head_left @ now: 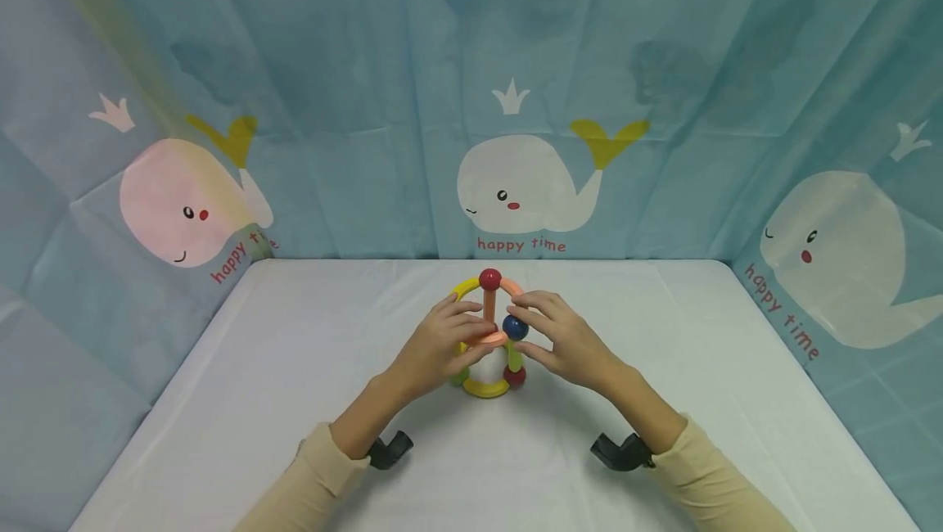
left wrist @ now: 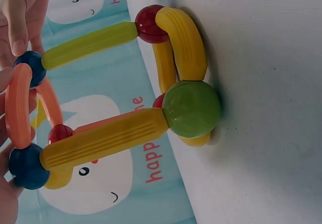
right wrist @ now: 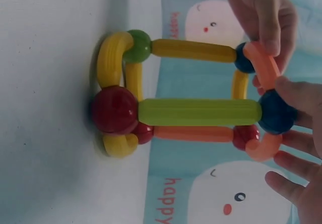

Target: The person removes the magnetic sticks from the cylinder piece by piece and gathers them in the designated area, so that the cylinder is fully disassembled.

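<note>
A stick-and-ball building toy (head_left: pixel 486 389), a three-sided upright frame, stands on the table. Three yellow curved rods form its base. Upright are a yellow rod (left wrist: pixel 105 138), a light green rod (right wrist: pixel 201 112) and an orange rod (head_left: pixel 489 308). Up top, a red ball (head_left: pixel 489 279) and two blue balls join curved rods, one yellow, the others orange. My left hand (head_left: pixel 439 348) pinches the top at the left blue ball (left wrist: pixel 29 166) and the front orange curved rod (right wrist: pixel 261 65). With thumb and fingers my right hand (head_left: pixel 567 344) holds the right blue ball (head_left: pixel 516 327).
A white cloth covers the table (head_left: pixel 295 335). Behind and at both sides hangs a blue curtain (head_left: pixel 368 106) printed with whales. Black wrist mounts (head_left: pixel 390 450) sit below both wrists, near the table top.
</note>
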`<state>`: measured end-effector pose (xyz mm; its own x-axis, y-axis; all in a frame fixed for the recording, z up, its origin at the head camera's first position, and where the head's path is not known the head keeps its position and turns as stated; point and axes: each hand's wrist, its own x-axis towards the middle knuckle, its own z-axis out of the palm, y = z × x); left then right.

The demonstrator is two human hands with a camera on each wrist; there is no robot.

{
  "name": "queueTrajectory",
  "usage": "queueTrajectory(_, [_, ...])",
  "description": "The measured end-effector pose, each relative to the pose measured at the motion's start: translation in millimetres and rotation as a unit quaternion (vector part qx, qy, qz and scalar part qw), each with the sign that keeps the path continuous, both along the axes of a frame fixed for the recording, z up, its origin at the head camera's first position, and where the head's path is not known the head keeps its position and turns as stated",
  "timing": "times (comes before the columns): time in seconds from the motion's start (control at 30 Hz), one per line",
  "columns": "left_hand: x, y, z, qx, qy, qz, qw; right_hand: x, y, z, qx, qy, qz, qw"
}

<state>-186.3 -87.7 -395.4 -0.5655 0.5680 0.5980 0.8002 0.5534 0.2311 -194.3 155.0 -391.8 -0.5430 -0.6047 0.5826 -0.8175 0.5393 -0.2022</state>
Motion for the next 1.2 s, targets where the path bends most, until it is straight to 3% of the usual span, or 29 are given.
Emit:
queueTrajectory(0.2, [-1.0, -0.2, -3.3, -0.007, 0.018, -0.005, 0.9998, -0.1, -2.0, -2.3, -0.006, 0.019, -0.001, 1.0])
queueTrajectory(0.5, [-3.8, 0.2, -6.4, 0.003, 0.056, -0.02, 0.9982, 1.4, -2.4, -2.6, -0.008, 0.012, -0.007, 1.0])
queueTrajectory(0.83, [-5.2, -1.5, -5.7, 0.004, 0.044, -0.018, 0.9989, 0.5, -4.0, -3.0, -0.004, 0.019, -0.007, 1.0])
queueTrajectory(1.2, [-5.2, -1.9, -7.8, -0.055, 0.057, 0.006, 0.9969, 1.0, -4.3, -3.4, -0.004, 0.005, -0.015, 1.0])
